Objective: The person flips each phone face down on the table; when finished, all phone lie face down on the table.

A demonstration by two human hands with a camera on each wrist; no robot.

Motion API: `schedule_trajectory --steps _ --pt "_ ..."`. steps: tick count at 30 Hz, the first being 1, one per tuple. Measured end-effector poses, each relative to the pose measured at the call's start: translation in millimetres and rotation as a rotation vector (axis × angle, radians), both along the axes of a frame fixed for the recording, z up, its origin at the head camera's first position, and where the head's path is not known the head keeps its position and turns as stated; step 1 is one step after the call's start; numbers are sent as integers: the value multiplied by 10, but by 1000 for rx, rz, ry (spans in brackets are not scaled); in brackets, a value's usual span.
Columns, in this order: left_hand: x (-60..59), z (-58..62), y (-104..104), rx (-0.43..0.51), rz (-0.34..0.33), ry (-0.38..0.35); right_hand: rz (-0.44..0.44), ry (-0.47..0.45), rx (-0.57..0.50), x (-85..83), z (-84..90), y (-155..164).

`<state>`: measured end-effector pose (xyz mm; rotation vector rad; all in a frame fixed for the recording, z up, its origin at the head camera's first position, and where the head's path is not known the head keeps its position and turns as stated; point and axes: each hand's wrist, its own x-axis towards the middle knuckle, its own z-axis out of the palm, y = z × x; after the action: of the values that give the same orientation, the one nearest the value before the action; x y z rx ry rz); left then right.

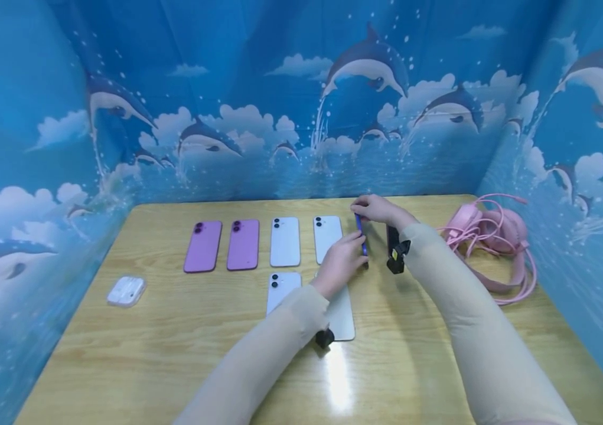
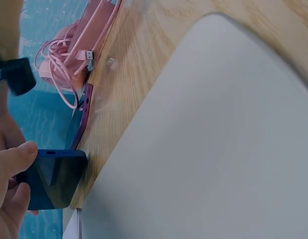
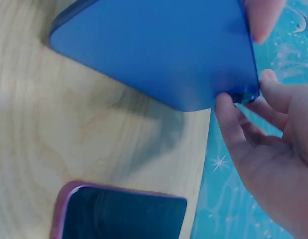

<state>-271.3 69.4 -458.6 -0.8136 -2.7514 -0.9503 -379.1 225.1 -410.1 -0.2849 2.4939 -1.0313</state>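
Hands tilting slim blue phone [image 1: 361, 235] on edge
Left hand [image 1: 339, 264] and right hand [image 1: 378, 208] are both pinching its ends above the wooden table [image 1: 173, 342].

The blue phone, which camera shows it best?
The right wrist view: the blue phone fills the frame, its flat back plain, with the right hand pinching its corner. The head view shows only its thin edge between both hands. The left wrist view shows one dark end beside the left hand.
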Motion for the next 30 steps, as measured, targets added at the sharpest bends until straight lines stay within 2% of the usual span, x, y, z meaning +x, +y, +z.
schedule_trajectory --steps 4,7,14,18,22,30 --pt "-6 -37 -54 60 19 -56 -12 -94 -141 34 -60 22" --pt "2 -53 -71 86 42 -94 -2 -105 -181 55 -100 46" --pt "8 -77 -74 129 94 -166 95 75 17 18 -216 100" --pt "-9 -116 -26 195 115 -216 110 99 56 17 -237 126" --pt "-43 -151 50 222 128 -274 114 112 102 13 -236 145" --pt "-84 -192 175 156 140 -243 114 149 200 -11 -259 184"
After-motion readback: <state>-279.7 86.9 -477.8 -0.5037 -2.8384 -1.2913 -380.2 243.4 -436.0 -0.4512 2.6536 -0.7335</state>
